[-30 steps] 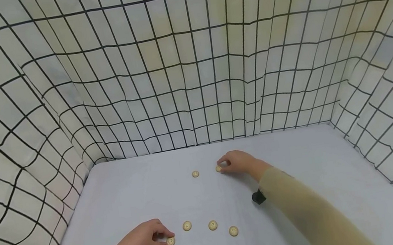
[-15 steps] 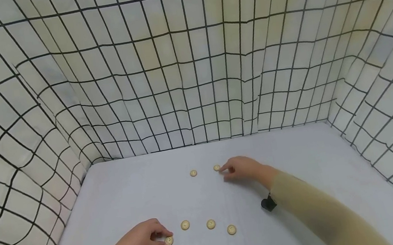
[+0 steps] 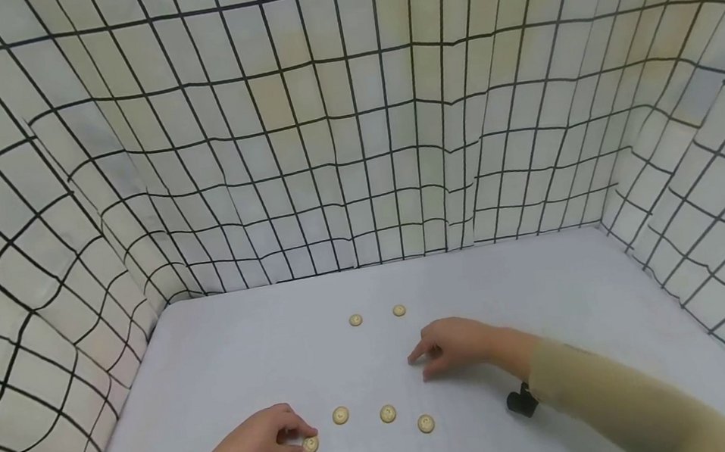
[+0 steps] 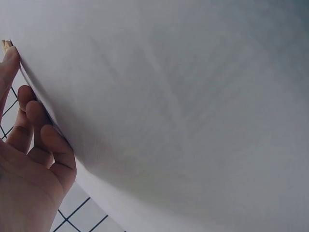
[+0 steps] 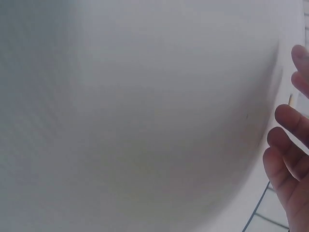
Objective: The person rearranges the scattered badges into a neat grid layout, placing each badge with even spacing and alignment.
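Observation:
My left hand (image 3: 263, 439) pinches a round tan button (image 3: 310, 445) by its edge at the near left of the white table. In the left wrist view, only a thin edge of that button (image 4: 7, 45) shows at the fingertips. To its right lie three similar buttons: a left one (image 3: 340, 415), a middle one (image 3: 387, 413) and a right one (image 3: 426, 423). Over the table behind the right one is my right hand (image 3: 457, 343), holding nothing, its fingers apart and slightly bent. Farther back lie two more buttons, one left (image 3: 356, 320) and one right (image 3: 399, 310).
A white tabletop (image 3: 268, 345) lies under everything. White walls with a black grid (image 3: 365, 141) enclose it at the back and both sides. A small black device (image 3: 522, 402) hangs at my right wrist below the tan sleeve (image 3: 626, 397).
My right hand has let go of the back right button, which stays on the table. The hand has drawn back toward me and opened. My left hand keeps its pinch in place.

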Available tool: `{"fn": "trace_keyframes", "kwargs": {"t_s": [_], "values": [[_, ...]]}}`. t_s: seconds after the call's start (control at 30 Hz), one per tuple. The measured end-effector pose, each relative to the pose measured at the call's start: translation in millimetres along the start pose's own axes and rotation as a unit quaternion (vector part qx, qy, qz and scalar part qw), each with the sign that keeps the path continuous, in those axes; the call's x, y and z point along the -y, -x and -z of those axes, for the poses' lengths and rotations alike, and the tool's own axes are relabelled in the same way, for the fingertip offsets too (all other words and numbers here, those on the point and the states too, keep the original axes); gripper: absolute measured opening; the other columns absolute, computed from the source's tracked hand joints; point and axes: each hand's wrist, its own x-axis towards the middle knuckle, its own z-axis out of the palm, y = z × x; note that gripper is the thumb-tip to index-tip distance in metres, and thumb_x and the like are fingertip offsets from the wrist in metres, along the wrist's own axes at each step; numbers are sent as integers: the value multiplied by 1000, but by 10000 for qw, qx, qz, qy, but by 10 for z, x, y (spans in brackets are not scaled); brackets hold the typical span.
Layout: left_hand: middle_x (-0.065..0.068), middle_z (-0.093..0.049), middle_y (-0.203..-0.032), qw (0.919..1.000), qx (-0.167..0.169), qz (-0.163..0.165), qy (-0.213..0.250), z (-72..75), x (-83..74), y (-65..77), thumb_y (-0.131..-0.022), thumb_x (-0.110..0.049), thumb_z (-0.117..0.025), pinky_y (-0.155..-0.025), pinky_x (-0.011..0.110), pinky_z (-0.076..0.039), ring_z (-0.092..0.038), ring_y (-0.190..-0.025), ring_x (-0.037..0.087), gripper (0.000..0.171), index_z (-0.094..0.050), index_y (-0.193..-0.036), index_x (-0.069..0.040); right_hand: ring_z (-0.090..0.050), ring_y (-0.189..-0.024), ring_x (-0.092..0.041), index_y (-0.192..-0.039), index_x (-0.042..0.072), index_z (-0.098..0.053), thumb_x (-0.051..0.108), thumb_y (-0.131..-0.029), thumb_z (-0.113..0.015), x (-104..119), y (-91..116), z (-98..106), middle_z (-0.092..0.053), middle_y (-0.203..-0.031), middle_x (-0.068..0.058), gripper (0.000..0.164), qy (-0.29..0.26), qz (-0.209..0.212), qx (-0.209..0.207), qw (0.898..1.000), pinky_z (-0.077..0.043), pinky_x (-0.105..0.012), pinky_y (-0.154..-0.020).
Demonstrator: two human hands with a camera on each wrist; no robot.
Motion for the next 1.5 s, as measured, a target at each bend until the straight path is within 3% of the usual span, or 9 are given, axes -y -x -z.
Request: {"fn": "trace_keyframes", "kwargs": {"t_s": [0.33,0.57,1.27,1.5], "values": [[-16,-59,-90,10000,14,45,43,-10,-3,-10,-82,-25,-81,-68,25,-43,-48,-76,3,19,-77,-100,-29,-44,-76,1,-116,33,-75,44,-82,-80,288,201,-120,-53,-83,20,37,-93,933,442,9946,-39,-17,-68],[-14,-59,-91,10000,29,45,26,4,-1,-5,-83,-23,-81,-69,26,-43,-48,-76,4,19,-76,-100,-30,-43,-77,2,-115,34,-75,43,-82,-80,368,218,-177,-54,-86,21,35,26,1379,472,9893,-39,-13,-69],[-12,-59,-89,9999,45,124,3,-6,-25,-8,-82,-22,-81,-67,26,-42,-47,-74,5,19,-76,-99,-29,-44,-79,3,-110,34,-77,42,-84,-79,350,253,-211,-55,-87,21,27,275,1426,403,9886,-39,-13,-70],[-12,-58,-88,9999,50,120,-39,1,-30,6,-83,-22,-81,-66,26,-41,-47,-74,4,19,-76,-99,-29,-44,-79,3,-110,34,-77,41,-84,-79,325,263,-205,-55,-86,22,26,127,1365,356,9899,-39,-13,-69]]}}
